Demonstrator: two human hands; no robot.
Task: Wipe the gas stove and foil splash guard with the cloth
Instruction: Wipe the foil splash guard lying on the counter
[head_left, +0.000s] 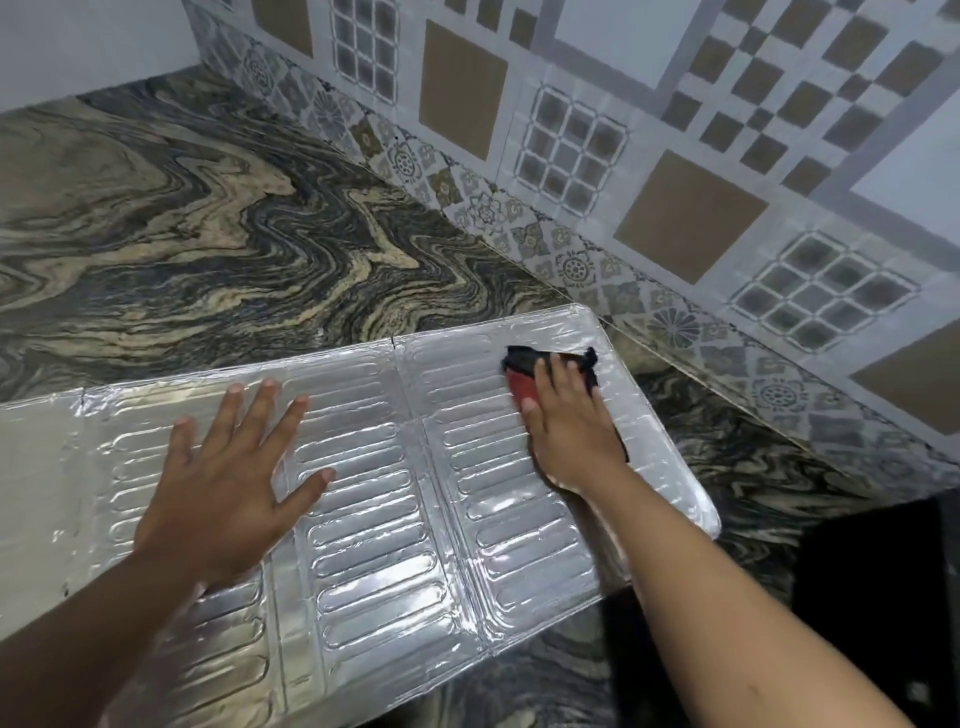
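Note:
The silver foil splash guard (374, 519) lies flat and unfolded on the marbled counter, its ribbed panels facing up. My left hand (228, 483) rests flat on its left-middle panel with fingers spread and nothing in it. My right hand (571, 421) presses a black and red cloth (524, 371) onto the guard's far right panel, near its top corner. Most of the cloth is hidden under my palm. The gas stove's black edge (872, 582) shows at the lower right.
The swirled grey and tan stone counter (208, 234) stretches away to the left and behind the guard. A patterned tile wall (675, 156) runs along the back and right, close to the guard's far corner.

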